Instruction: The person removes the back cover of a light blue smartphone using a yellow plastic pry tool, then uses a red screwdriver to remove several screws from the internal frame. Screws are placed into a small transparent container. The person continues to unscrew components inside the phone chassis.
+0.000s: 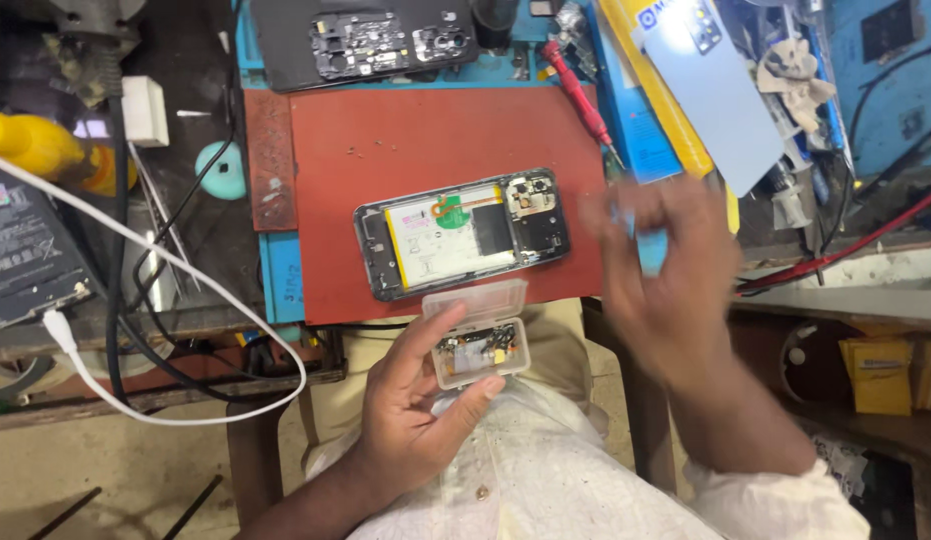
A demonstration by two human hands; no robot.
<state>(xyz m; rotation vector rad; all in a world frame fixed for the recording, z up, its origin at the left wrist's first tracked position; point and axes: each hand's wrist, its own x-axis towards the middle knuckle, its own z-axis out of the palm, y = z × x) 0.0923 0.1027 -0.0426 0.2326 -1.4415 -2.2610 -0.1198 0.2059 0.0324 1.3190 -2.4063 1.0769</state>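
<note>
Head view: left hand [415, 405], fingers clamped on clear parts box [478, 347], best kept level; right hand [665, 275] blurred, grip indeterminable; opened phone [463, 235] beyond fingertips.

The left hand [415, 395] is curling palm-up near the lap, thumb and fingers pinching closed. The right hand [665, 270] is hovering higher, blurred, fingers loosely spread, its forearm sleeved in white.

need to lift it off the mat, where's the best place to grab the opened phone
Take the opened phone by its two long edges near the middle, coming straight down from above. It lies flat, insides up, on the red mat, so the thin frame is the only safe part; battery and boards are exposed. The left hand holds a small clear box.
</note>
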